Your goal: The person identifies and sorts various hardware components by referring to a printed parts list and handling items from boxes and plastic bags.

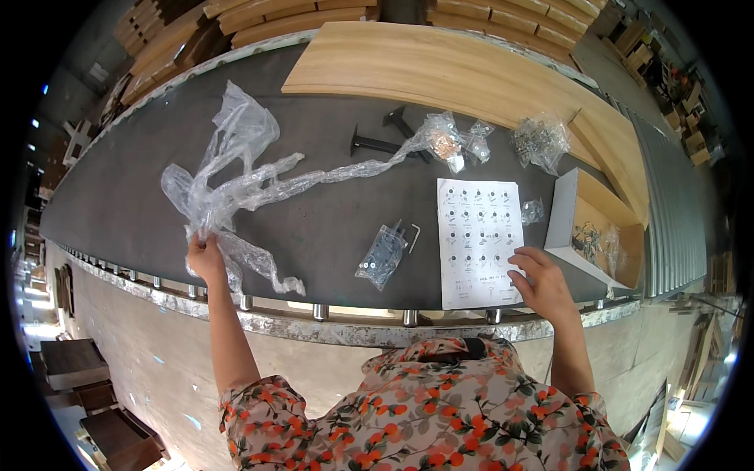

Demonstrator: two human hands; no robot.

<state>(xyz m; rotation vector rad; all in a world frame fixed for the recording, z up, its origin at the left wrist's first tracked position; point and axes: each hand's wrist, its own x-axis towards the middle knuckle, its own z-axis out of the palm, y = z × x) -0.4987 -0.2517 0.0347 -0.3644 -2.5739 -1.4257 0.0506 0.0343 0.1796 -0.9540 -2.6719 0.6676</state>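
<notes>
My left hand (205, 256) grips one end of a long crumpled clear plastic wrap (251, 177) that stretches across the dark conveyor belt (118, 196) toward black metal brackets (385, 141). My right hand (540, 281) rests with fingers spread on the lower right corner of a white printed instruction sheet (479, 235). A small clear bag of screws (382, 256) with a hex key beside it lies between my hands.
Several clear bags of hardware (539, 141) lie at the belt's far side. Light wooden boards (440, 67) lie behind them. An open cardboard box (593, 231) with fittings stands right of the sheet. Metal rollers (322, 312) line the near edge.
</notes>
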